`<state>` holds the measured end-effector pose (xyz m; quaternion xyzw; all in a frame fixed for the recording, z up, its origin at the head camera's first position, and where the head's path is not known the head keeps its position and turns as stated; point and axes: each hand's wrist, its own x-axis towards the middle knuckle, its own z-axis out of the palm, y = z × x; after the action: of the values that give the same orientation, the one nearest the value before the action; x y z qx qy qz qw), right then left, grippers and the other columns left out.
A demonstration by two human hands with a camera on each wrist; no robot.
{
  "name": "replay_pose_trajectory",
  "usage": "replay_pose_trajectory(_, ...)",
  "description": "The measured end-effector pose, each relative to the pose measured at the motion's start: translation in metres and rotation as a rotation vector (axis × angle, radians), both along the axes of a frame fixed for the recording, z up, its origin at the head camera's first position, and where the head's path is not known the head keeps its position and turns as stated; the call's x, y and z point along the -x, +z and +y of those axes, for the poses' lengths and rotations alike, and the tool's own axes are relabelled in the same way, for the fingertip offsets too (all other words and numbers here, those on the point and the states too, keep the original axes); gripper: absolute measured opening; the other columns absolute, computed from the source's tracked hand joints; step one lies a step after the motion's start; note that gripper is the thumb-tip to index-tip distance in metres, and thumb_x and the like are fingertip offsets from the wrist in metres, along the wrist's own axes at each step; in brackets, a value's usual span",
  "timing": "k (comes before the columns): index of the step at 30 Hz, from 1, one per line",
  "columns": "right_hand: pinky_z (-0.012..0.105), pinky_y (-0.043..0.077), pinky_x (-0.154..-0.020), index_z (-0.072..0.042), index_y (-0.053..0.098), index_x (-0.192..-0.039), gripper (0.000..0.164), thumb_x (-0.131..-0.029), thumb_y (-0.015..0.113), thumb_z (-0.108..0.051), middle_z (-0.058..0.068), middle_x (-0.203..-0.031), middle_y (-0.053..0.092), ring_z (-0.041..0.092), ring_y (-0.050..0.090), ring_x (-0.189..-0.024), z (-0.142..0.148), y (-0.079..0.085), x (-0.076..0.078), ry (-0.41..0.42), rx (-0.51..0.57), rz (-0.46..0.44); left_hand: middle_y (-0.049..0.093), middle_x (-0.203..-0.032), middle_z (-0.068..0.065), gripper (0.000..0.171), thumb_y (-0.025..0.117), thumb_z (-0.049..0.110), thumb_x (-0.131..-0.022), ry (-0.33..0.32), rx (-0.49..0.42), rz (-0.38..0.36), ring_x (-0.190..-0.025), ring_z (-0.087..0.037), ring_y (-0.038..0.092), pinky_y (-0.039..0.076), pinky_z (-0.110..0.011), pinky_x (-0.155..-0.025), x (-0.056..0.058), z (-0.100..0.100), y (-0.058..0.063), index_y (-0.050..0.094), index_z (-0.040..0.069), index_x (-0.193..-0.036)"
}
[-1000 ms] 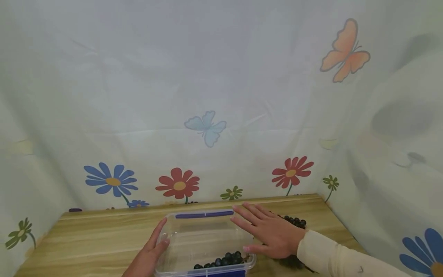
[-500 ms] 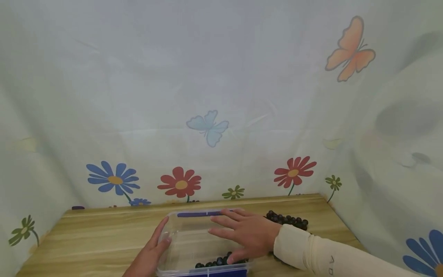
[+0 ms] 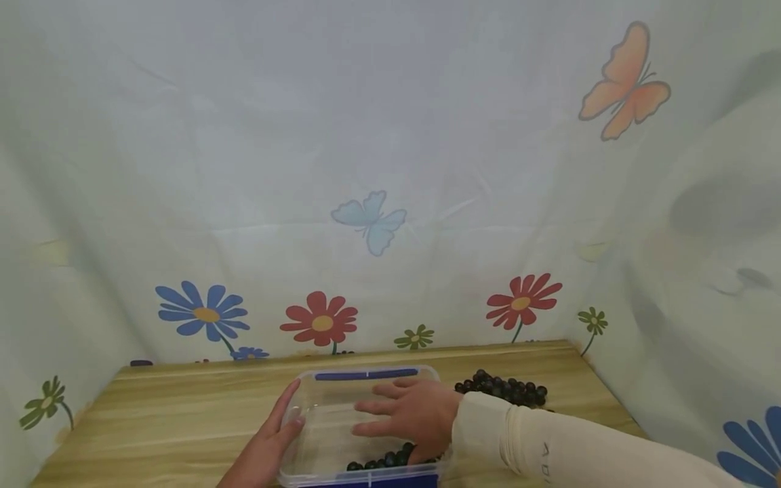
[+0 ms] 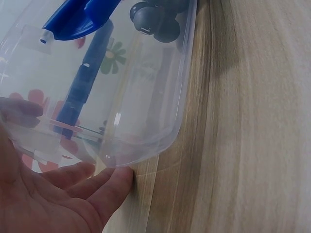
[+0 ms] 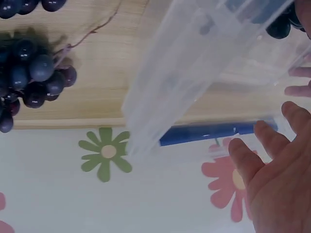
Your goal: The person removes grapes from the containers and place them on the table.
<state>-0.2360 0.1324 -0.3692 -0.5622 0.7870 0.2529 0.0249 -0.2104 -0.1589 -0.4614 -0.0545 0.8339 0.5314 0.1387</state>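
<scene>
A clear plastic container (image 3: 329, 420) with blue clips stands on the table. My left hand (image 3: 265, 440) holds its left side, thumb over the rim and fingers along the outer wall; in the left wrist view the fingertips (image 4: 124, 175) meet the lower corner. A bunch of dark grapes (image 3: 390, 459) lies inside at the near right, also visible as round grapes (image 4: 148, 19) through the plastic. Over the container's right part reaches my right hand (image 3: 415, 413), fingers spread and its thumb at the grapes. In the right wrist view the right hand (image 5: 279, 170) grips nothing.
Another bunch of dark grapes (image 3: 503, 388) lies on the wooden table (image 3: 183, 413) right of the container, its stem (image 5: 92, 31) pointing toward the container. A white flowered cloth (image 3: 366, 135) rises behind and at both sides.
My right hand has moved left from the container's right edge to over its inside, uncovering the bunch of grapes on the table. The left hand keeps its place on the container.
</scene>
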Motion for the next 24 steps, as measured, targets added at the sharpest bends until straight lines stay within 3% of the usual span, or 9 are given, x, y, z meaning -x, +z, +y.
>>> replay_pose_trajectory(4,0.029,0.038,-0.125,-0.045,0.020,-0.164,0.092,-0.089,0.070,-0.066,-0.016,-0.172,0.027,0.012,0.036,-0.157,-0.012,-0.004,0.001,-0.001,-0.064,-0.018,0.011,-0.173,-0.025,0.069,0.049,0.047,-0.108,0.004,0.006,0.006,-0.154,-0.059,0.017,0.020,-0.079,-0.118,-0.001,0.000,0.001,0.012,0.041,-0.166)
replay_pose_trajectory(6,0.026,0.043,-0.120,-0.046,0.026,-0.163,0.088,-0.090,0.072,-0.063,-0.016,-0.169,0.035,0.011,0.045,-0.151,-0.016,-0.007,0.001,-0.017,-0.081,-0.039,0.011,-0.173,-0.025,0.069,0.049,0.046,-0.108,0.007,0.007,0.005,-0.154,-0.059,0.017,0.020,-0.079,-0.118,-0.001,0.000,0.002,0.012,0.041,-0.167)
replay_pose_trajectory(10,0.019,0.056,-0.092,-0.045,0.045,-0.151,0.071,-0.089,0.077,-0.056,-0.020,-0.142,0.061,0.003,0.066,-0.110,-0.020,-0.013,0.002,-0.054,-0.079,-0.043,0.012,-0.173,-0.026,0.069,0.049,0.046,-0.108,0.010,0.009,0.003,-0.154,-0.060,0.019,0.021,-0.080,-0.118,-0.002,0.001,0.002,0.012,0.041,-0.167)
replay_pose_trajectory(13,0.019,0.056,-0.076,-0.043,0.054,-0.140,0.058,-0.089,0.080,-0.052,-0.020,-0.117,0.069,0.001,0.064,-0.085,-0.019,-0.017,0.004,-0.084,-0.065,-0.038,0.012,-0.173,-0.025,0.069,0.049,0.047,-0.108,0.012,0.006,-0.002,-0.154,-0.060,0.019,0.021,-0.080,-0.117,-0.002,0.001,0.002,0.013,0.042,-0.166)
replay_pose_trajectory(16,0.020,0.054,-0.070,-0.043,0.057,-0.137,0.054,-0.089,0.079,-0.053,-0.019,-0.107,0.070,0.000,0.061,-0.076,-0.017,-0.019,0.008,-0.111,-0.063,-0.047,0.012,-0.173,-0.025,0.070,0.050,0.048,-0.108,0.013,0.004,-0.007,-0.154,-0.060,0.018,0.020,-0.080,-0.117,-0.002,0.002,0.003,0.012,0.042,-0.166)
replay_pose_trajectory(21,0.021,0.048,-0.058,-0.043,0.057,-0.137,0.061,-0.083,0.085,-0.053,-0.018,-0.101,0.069,0.001,0.055,-0.069,-0.009,-0.023,0.010,-0.175,-0.066,-0.085,0.012,-0.174,-0.025,0.069,0.050,0.047,-0.108,0.010,0.006,0.009,-0.154,-0.059,0.017,0.019,-0.080,-0.118,-0.003,0.001,0.003,0.013,0.042,-0.166)
replay_pose_trajectory(24,0.022,0.050,-0.061,-0.040,0.062,-0.128,0.056,-0.079,0.089,-0.047,-0.016,-0.097,0.068,0.002,0.057,-0.072,-0.003,-0.027,0.013,-0.214,-0.059,-0.102,0.011,-0.174,-0.024,0.069,0.050,0.048,-0.108,0.009,0.005,0.009,-0.155,-0.059,0.017,0.018,-0.080,-0.118,-0.003,0.001,0.002,0.013,0.043,-0.166)
